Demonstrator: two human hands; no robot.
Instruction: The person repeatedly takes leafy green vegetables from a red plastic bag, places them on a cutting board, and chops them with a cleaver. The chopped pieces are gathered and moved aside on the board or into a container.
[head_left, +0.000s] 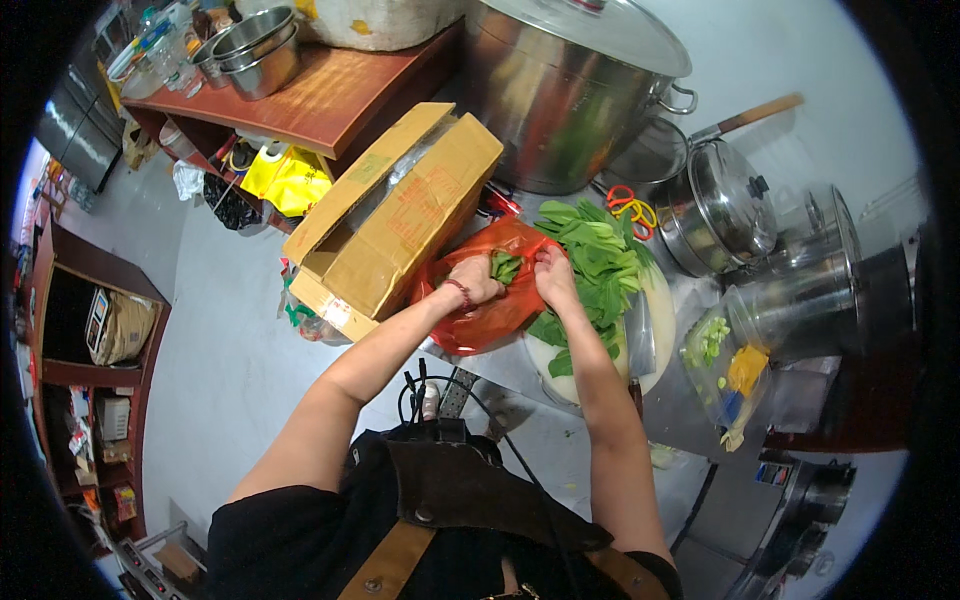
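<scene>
A red plastic bag (480, 322) lies open between the cardboard box and the cutting board. My left hand (474, 280), with a red bracelet at its wrist, reaches into the bag beside some green leaves (505, 265); its fingertips are partly hidden, so its hold is unclear. The bag's right edge is pinched in my right hand (553, 271). Just right of that hand, leafy green vegetables (600, 255) are heaped on a round white cutting board (664, 300). A cleaver's blade (640, 337) rests on the board to the right of my right forearm.
An opened cardboard box (412, 217) stands left of the bag. Behind are a large lidded steel pot (555, 97) and scissors (631, 210) with red and yellow handles. Lidded pots (724, 202) and a clear tray (694, 360) with chopped greens occupy the right side.
</scene>
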